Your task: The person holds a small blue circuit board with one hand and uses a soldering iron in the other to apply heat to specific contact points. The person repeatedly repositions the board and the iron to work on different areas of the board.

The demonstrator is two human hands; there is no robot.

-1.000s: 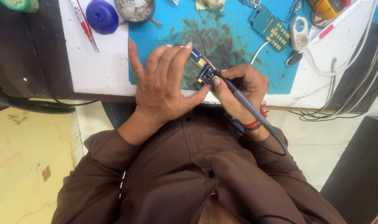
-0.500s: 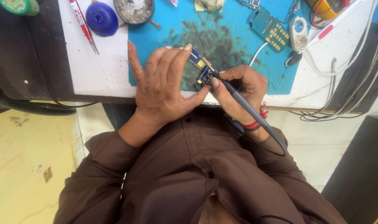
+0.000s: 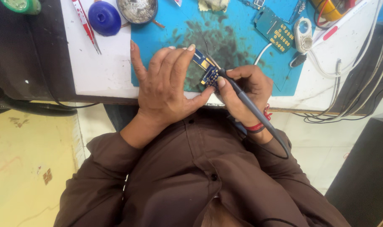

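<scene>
My left hand (image 3: 168, 86) holds a small blue circuit board (image 3: 205, 69) between thumb and fingers, tilted above the near edge of a blue work mat (image 3: 237, 46). My right hand (image 3: 246, 90) grips a dark pen-like soldering iron (image 3: 246, 103), whose tip touches the board's lower part. Its cable runs back over my right wrist, which wears a red band. Most of the board is hidden behind my left fingers.
On the white bench (image 3: 99, 71) lie red-handled tweezers (image 3: 86, 25), a blue round lid (image 3: 104, 17), a metal dish (image 3: 137, 9), a second circuit board with gold pads (image 3: 274, 28), a white magnifier (image 3: 302, 35) and several cables (image 3: 347, 84) at right.
Both hands stay almost in place on the board; the view has shifted only very slightly.
</scene>
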